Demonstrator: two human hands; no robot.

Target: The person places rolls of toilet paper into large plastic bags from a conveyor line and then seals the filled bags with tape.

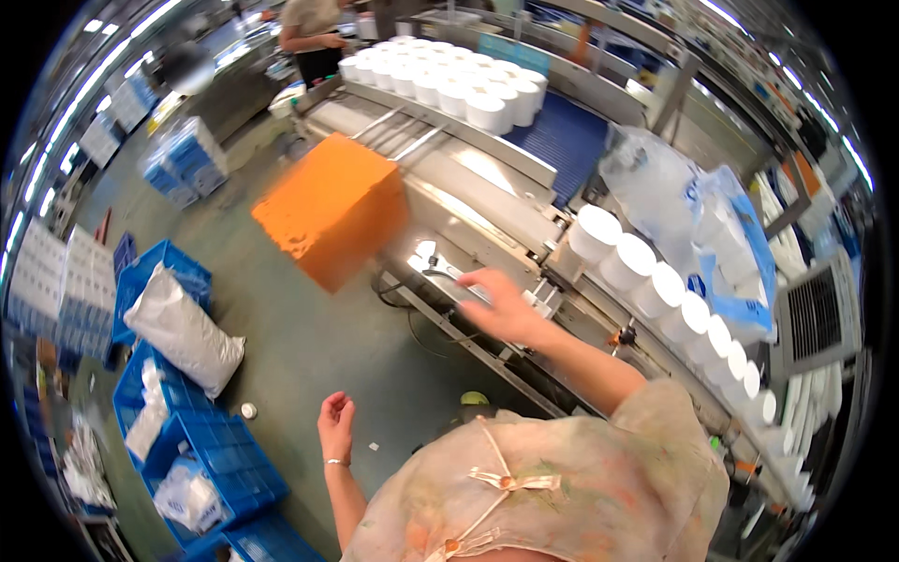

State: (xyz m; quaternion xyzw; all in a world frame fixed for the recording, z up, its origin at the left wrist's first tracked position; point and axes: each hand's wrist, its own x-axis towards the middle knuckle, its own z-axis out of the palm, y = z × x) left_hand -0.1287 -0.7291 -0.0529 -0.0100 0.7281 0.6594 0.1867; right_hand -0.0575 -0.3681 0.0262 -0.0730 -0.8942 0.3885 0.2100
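My right hand (504, 307) reaches over the near edge of the machine, with its fingers apart and nothing in them. Just beyond its fingertips is a metal fitting (426, 258) with a dark cable by it. An orange box-like block (328, 201), slightly blurred and with chipped edges, stands farther off to the left, apart from my hand. My left hand (335, 429) hangs above the floor, its fingers loosely bent and slightly apart, with nothing visible in them. Along the conveyor to the right runs a row of white paper rolls (629, 262).
Many white rolls (440, 84) stand grouped by a blue belt (562, 140) at the back. Clear plastic packs (721, 234) lie at right. Blue crates (225, 468) and a white sack (178, 332) sit left. Another person (314, 33) stands far back.
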